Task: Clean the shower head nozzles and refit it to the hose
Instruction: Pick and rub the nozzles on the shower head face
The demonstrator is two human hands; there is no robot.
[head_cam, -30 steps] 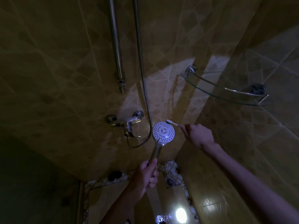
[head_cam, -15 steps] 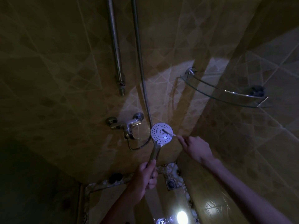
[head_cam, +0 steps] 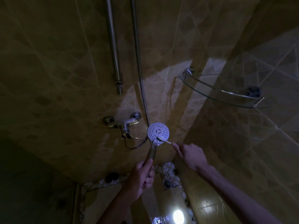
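Dim tiled shower corner, lit from a lamp low on the floor. Largest fitting near the work: a curved glass corner shelf with chrome rail (head_cam: 221,92), up on the right wall. Below and left, a chrome wall mixer tap (head_cam: 124,126); the flexible chrome hose (head_cam: 137,50) drops past it and loops under.

The round white-faced shower head with chrome handle (head_cam: 158,131) is held up in front of the wall, just right of the tap, face toward the camera. It looks detached from the hose, though the handle's lower end is hidden in the fist.

Left hand (head_cam: 142,177): fingers wrapped round the lower handle, thumb up along it. Right hand (head_cam: 191,154): fingers pinching the stem of a small pale toothbrush (head_cam: 162,140), whose bristles touch the lower rim of the face.

Handling, as a judgement: likely light and rigid, plastic under the plating. Chrome probably slick if wet, so a full-fist hold low on the handle suits. The face takes scrubbing; nozzle nubs likely soft. The brush needs only a fingertip pinch.
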